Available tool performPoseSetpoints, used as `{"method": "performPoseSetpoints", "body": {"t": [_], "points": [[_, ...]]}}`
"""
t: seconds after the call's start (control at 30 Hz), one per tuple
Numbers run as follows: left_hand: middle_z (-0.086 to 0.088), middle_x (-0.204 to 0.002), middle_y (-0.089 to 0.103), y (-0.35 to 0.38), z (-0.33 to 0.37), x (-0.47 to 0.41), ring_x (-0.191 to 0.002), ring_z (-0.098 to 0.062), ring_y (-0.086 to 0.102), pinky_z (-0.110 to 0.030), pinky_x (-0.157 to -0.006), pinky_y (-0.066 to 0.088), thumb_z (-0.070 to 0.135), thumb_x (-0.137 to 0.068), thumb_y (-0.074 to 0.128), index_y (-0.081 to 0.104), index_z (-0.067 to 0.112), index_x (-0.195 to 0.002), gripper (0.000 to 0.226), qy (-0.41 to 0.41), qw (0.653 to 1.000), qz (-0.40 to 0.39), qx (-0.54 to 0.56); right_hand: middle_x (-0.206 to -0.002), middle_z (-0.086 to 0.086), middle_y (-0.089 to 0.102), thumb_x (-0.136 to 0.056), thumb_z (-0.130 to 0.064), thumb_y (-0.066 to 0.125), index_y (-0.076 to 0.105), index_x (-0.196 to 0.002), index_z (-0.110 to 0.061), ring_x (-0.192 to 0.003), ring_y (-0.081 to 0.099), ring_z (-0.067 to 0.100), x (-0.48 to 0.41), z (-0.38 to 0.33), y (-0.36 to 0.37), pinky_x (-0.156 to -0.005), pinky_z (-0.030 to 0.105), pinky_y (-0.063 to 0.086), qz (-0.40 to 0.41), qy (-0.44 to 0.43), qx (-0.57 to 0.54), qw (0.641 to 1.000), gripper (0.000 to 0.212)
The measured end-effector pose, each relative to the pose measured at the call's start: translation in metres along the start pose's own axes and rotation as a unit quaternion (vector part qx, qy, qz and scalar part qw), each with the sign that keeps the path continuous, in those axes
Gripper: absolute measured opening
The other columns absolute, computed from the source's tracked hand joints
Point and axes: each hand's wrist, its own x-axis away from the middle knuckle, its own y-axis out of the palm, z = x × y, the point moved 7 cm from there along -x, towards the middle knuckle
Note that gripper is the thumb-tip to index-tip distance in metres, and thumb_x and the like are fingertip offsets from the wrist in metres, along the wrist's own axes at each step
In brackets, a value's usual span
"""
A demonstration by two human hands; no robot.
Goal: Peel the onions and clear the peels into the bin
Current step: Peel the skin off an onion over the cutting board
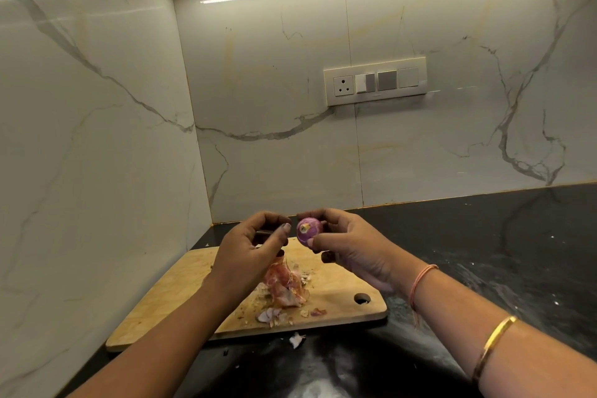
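Holding a nearly bare red onion (307,233) in right hand (352,252), left hand (248,255) curled on a dark object (263,233) — peels (284,287) heaped on cutting board (339,300), binning evidently left.

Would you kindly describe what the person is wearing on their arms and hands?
Both forearms are bare: no sleeves or gloves show. Nothing is worn on the left hand or its wrist. Behind the right hand, the wrist carries a thin pinkish-orange thread band with loose ends, and a gold bangle sits farther up the forearm.
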Motion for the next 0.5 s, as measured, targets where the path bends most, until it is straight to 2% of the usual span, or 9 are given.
{"method": "performPoseSetpoints", "body": {"t": [0.1,0.27,0.33,0.4,0.5], "points": [[0.006,-0.09,0.067,0.0012,0.0018,0.0006,-0.081,-0.007,0.066,-0.02,-0.066,0.055,0.018,-0.084,0.061,0.061,0.031,-0.092,0.016,0.003,1.0,-0.011,-0.001,-0.098,0.004,0.063,-0.08,0.002,0.065,0.056,-0.112,-0.015,-0.083,0.055,0.014,0.0003,0.0,-0.0013,-0.066,0.024,0.043,0.011,0.001,0.013,1.0,0.037],[0.006,-0.086,0.068,0.0026,0.0072,0.0021,-0.077,-0.005,0.067,-0.015,-0.061,0.052,0.014,-0.084,0.061,0.063,0.031,-0.089,0.018,0.004,1.0,-0.016,0.011,-0.094,0.003,0.066,-0.078,0.002,0.068,0.06,-0.105,-0.015,-0.084,0.057,0.013,0.0012,-0.0021,-0.0011,-0.068,0.024,0.045,0.002,-0.011,0.046,0.999,0.033],[0.006,-0.087,0.069,0.0031,0.0091,0.0025,-0.078,-0.006,0.067,-0.016,-0.062,0.053,0.023,-0.078,0.064,0.065,0.029,-0.091,0.014,0.002,0.999,-0.022,0.029,-0.091,0.002,0.067,-0.078,0.001,0.069,0.063,-0.106,-0.016,-0.084,0.057,0.014,0.0009,-0.0011,-0.0003,-0.069,0.024,0.044,-0.004,-0.014,0.056,0.998,0.033],[0.008,-0.087,0.07,0.0035,0.0087,0.003,-0.08,-0.006,0.067,-0.017,-0.064,0.053,0.033,-0.07,0.065,0.065,0.029,-0.093,0.023,0.0,0.999,-0.03,0.034,-0.091,0.003,0.067,-0.078,0.0,0.069,0.064,-0.105,-0.018,-0.086,0.058,0.014,0.0009,-0.0007,0.0005,-0.07,0.025,0.043,-0.007,-0.016,0.064,0.998,0.033],[0.005,-0.082,0.071,0.0013,0.0078,0.002,-0.076,-0.009,0.068,-0.02,-0.063,0.055,0.022,-0.074,0.069,0.067,0.026,-0.086,0.013,0.001,1.0,-0.018,0.022,-0.094,0.004,0.067,-0.079,0.0,0.069,0.066,-0.107,-0.018,-0.087,0.058,0.013,0.0008,-0.0012,0.0004,-0.07,0.024,0.043,-0.008,-0.017,0.064,0.998,0.034]]}}
